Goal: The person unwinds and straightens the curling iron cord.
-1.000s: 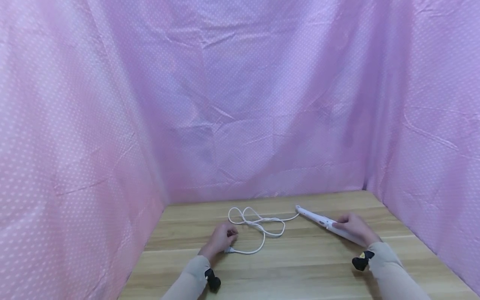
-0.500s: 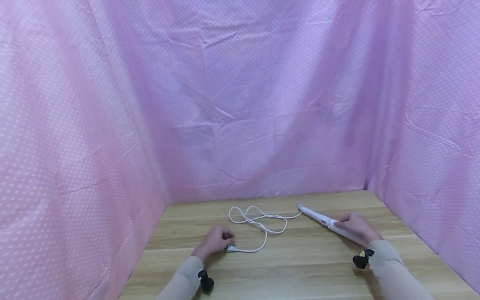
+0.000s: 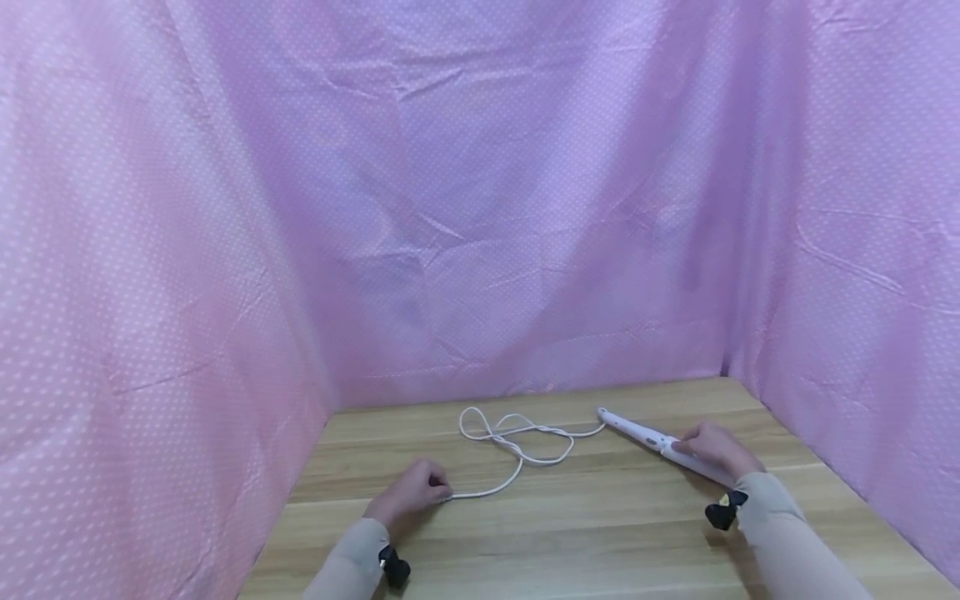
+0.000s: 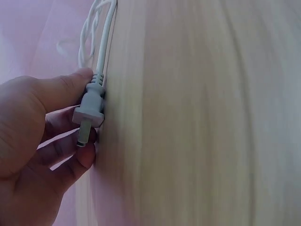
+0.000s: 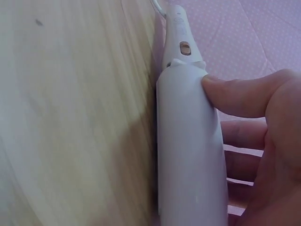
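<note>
My left hand is low over the table's left half and pinches a white two-pin plug. In the left wrist view the thumb lies at the plug's neck, and the metal prongs point away from the cord. A white cord runs in loose loops from the plug to a long white hair iron. My right hand grips the hair iron's wider part, thumb on one side and fingers along the edge. A copper-coloured switch sits on its slim handle. The hair iron's near end is hidden behind the hand.
The wooden table carries the cord and the hair iron. Pink dotted cloth hangs around its back and both sides. A black wrist camera is strapped over each sleeve.
My left hand has shifted left and now pinches the plug, which has been drawn left with its cord. The right hand stays on the hair iron, which has barely moved.
</note>
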Available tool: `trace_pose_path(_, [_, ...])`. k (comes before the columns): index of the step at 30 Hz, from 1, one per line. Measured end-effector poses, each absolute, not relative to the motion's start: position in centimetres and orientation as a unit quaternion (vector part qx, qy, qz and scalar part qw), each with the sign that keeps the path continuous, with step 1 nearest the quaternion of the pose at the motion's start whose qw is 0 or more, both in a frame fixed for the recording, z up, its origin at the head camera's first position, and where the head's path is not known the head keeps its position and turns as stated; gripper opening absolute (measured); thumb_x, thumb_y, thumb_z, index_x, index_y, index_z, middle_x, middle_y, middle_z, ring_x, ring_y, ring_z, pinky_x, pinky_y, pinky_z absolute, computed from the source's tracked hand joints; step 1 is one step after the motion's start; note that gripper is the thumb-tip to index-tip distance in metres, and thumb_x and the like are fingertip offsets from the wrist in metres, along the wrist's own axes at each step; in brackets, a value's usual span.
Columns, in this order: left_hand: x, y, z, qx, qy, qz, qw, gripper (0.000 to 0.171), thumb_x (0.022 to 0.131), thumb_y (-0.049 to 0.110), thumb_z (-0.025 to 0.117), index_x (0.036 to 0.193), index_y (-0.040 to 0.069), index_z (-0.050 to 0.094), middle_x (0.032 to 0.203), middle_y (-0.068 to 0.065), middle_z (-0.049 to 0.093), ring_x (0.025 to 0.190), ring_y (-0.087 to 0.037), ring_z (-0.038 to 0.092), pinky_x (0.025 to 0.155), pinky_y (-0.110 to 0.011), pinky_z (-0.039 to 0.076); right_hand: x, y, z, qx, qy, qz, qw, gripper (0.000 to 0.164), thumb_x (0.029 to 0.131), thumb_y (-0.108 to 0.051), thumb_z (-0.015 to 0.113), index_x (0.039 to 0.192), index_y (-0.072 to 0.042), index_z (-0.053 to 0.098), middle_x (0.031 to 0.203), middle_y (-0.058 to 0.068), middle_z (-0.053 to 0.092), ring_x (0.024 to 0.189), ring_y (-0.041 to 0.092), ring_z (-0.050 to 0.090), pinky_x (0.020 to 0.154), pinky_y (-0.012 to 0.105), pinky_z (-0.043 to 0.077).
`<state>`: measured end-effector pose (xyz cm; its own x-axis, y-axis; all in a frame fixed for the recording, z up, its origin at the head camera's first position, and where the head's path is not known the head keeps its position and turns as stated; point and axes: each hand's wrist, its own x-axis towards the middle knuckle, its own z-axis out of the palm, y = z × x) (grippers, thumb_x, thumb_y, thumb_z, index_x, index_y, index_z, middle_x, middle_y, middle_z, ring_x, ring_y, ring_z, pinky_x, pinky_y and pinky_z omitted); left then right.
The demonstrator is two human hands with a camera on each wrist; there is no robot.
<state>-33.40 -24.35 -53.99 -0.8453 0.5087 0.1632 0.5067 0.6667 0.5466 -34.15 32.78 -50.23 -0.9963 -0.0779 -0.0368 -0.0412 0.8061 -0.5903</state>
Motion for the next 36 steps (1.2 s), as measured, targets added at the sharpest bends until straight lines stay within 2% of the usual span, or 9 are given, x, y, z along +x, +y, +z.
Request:
trace_pose_path(9, [-32.0, -29.8, -53.4, 0.193, 0.932, 0.306, -0.024, 0.013, 0.086, 0.01, 0.071, 0.072, 0.01, 0.069, 0.067, 0.006, 0.059, 0.061, -0.004, 0.048, 0.055, -0.021, 0.042, -33.6, 33.7, -49.4, -0.014, 0.949, -0.312, 0.053, 0.046, 0.087, -0.034, 0.069, 0.105, 0.008, 0.068, 0.101, 0.02, 0.068, 0.09, 0.026, 0.06, 0.077, 0.039, 0.048])
trace_pose_path(14, [-31.2, -32.3, -53.5, 0.111, 0.947, 0.299, -0.029, 0.012, 0.086, 0.01, 0.071, 0.074, 0.011, 0.07, 0.07, 0.005, 0.059, 0.064, -0.008, 0.05, 0.056, -0.022, 0.042, -33.1, 34.3, -49.5, -0.017, 0.951, -0.306, 0.048, 0.044, 0.087, -0.034, 0.068, 0.103, 0.007, 0.067, 0.099, 0.018, 0.068, 0.089, 0.025, 0.06, 0.076, 0.04, 0.048])
trace_pose_path(21, [-30.4, -34.9, -53.5, 0.02, 0.956, 0.291, -0.041, 0.013, 0.086, 0.009, 0.07, 0.074, 0.011, 0.068, 0.066, 0.003, 0.059, 0.062, -0.013, 0.052, 0.053, -0.027, 0.043, -32.6, 35.7, -49.8, -0.026, 0.952, -0.304, 0.036, 0.04, 0.088, -0.03, 0.067, 0.101, 0.008, 0.068, 0.097, 0.019, 0.069, 0.087, 0.023, 0.06, 0.076, 0.038, 0.048])
trace_pose_path(27, [-29.8, -36.7, -53.3, -0.008, 0.959, 0.276, -0.062, 0.012, 0.086, 0.008, 0.07, 0.074, 0.01, 0.069, 0.068, 0.003, 0.06, 0.064, -0.013, 0.05, 0.056, -0.028, 0.041, -31.9, 36.9, -49.6, -0.025, 0.957, -0.287, 0.039, 0.042, 0.089, -0.032, 0.066, 0.102, 0.007, 0.069, 0.1, 0.021, 0.069, 0.089, 0.025, 0.06, 0.078, 0.042, 0.048])
trace_pose_path(33, [-29.6, -37.3, -53.2, -0.023, 0.958, 0.278, -0.07, 0.01, 0.086, 0.007, 0.07, 0.076, 0.008, 0.07, 0.07, 0.001, 0.063, 0.065, -0.014, 0.053, 0.058, -0.028, 0.043, -31.7, 37.3, -49.4, -0.032, 0.961, -0.27, 0.044, 0.046, 0.089, -0.036, 0.065, 0.106, 0.007, 0.069, 0.109, 0.028, 0.066, 0.098, 0.038, 0.061, 0.086, 0.054, 0.047])
trace_pose_path(36, [-29.6, -37.2, -53.5, -0.014, 0.957, 0.279, -0.078, 0.009, 0.085, 0.008, 0.071, 0.077, 0.01, 0.071, 0.072, 0.002, 0.064, 0.067, -0.013, 0.053, 0.06, -0.028, 0.044, -31.8, 37.3, -49.3, -0.028, 0.959, -0.279, 0.05, 0.044, 0.088, -0.037, 0.067, 0.104, 0.004, 0.071, 0.109, 0.025, 0.067, 0.099, 0.036, 0.061, 0.087, 0.054, 0.046])
